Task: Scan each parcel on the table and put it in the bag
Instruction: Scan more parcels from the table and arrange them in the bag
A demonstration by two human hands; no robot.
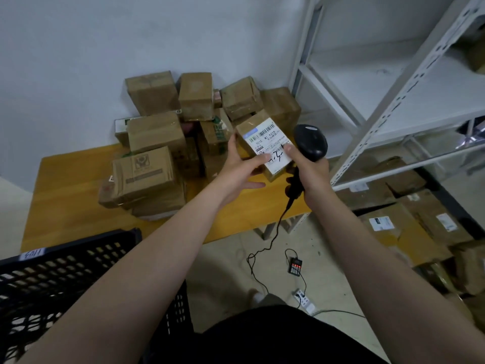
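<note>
A labelled parcel held up next to a scanner, above the right end of the bench.

A white metal shelving rack (393, 106) stands past the right edge of the yellow wooden bench (65, 185), and a black plastic lattice crate (52, 274) sits at its near left corner. A pile of brown cardboard parcels (157, 135) fills the far side against the wall. Over the right end, the left hand (241, 169) holds a small brown cardboard parcel (248, 139) in its grip, thumb on the white shipping label (275, 145). The right hand (311, 170) has its grip closed round the handle of a black handheld barcode scanner (311, 140), its thumb touching the label's right edge. The scanner's black cable (275, 227) trails down to the floor near a small black charger with red lights (294, 266).
</note>
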